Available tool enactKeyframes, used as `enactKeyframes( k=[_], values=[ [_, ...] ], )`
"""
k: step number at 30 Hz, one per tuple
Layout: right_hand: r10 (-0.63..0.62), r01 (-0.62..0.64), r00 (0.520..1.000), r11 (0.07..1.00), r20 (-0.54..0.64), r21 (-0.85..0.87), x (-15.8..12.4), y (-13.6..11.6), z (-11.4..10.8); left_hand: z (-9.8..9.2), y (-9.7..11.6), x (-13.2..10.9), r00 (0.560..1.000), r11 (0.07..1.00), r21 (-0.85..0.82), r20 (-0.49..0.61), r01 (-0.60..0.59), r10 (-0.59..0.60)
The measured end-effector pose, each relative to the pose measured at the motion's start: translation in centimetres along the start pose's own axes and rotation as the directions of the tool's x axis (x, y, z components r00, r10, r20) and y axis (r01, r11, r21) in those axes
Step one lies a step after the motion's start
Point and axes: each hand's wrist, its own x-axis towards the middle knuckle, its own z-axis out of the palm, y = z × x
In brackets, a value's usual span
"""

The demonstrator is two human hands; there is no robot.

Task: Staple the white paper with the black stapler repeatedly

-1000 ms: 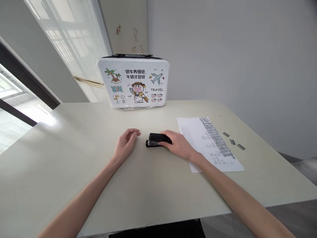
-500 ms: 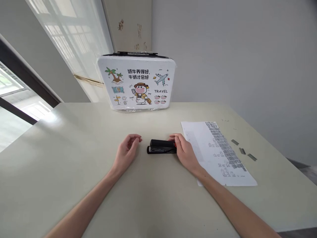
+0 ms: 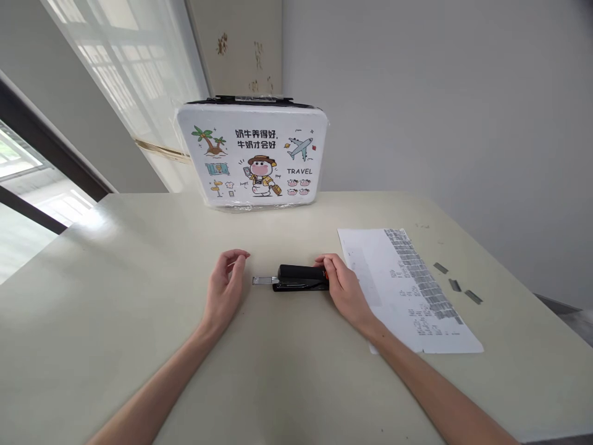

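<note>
Right hand clasped round stapler, left hand apart, slack, half-curled near protruding tray; steady, level hold advisable.

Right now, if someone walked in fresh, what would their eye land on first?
Probably the white case with its cartoon cow, standing upright at the back of the table. Then the black stapler in front of it, gripped at one end by the right hand, with a metal strip jutting toward the left hand.
</note>
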Motion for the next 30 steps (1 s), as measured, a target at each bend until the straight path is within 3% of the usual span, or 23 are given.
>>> enactKeyframes(
  k=[6, 9, 12, 14, 17, 21, 24, 30],
  values=[
    [-0.072, 0.109, 0.967, 0.984, 0.242, -0.14, -0.4, -1.1, -0.9, 0.3, -0.3, 0.0, 0.996, 0.972, -0.229, 0.074, 0.055, -0.039],
    [-0.138, 0.179, 0.967, 0.965, 0.212, -0.191, -0.7, -1.1, -0.9, 0.5, -0.4, -0.1, 0.985, 0.893, -0.423, 0.139, 0.155, -0.105],
    [-0.29, 0.322, 0.941, 0.927, 0.174, -0.195, -1.1, -1.0, -0.6, 0.6, -0.2, 0.1, 0.934, 0.719, -0.598, 0.26, 0.355, -0.245],
    [-0.455, 0.476, 0.879, 0.86, 0.145, -0.182, -1.3, -0.9, -0.3, 0.6, 0.1, 0.1, 0.876, 0.584, -0.653, 0.357, 0.482, -0.323],
    [-0.677, 0.681, 0.728, 0.698, 0.106, -0.22, -1.6, -1.1, 0.0, 0.5, 0.7, 0.0, 0.799, 0.444, -0.664, 0.483, 0.601, -0.359],
    [-0.806, 0.78, 0.584, 0.525, 0.094, -0.339, -2.0, -2.1, 0.4, 0.6, 1.1, -0.6, 0.746, 0.42, -0.617, 0.562, 0.666, -0.357],
    [-0.84, 0.794, 0.533, 0.456, 0.102, -0.403, -2.2, -2.9, 0.4, 0.7, 1.2, -0.8, 0.744, 0.452, -0.593, 0.57, 0.666, -0.347],
    [-0.852, 0.789, 0.512, 0.415, 0.112, -0.452, -2.3, -3.2, 0.2, 0.9, 1.1, -0.7, 0.75, 0.461, -0.594, 0.562, 0.659, -0.349]
  ],
)
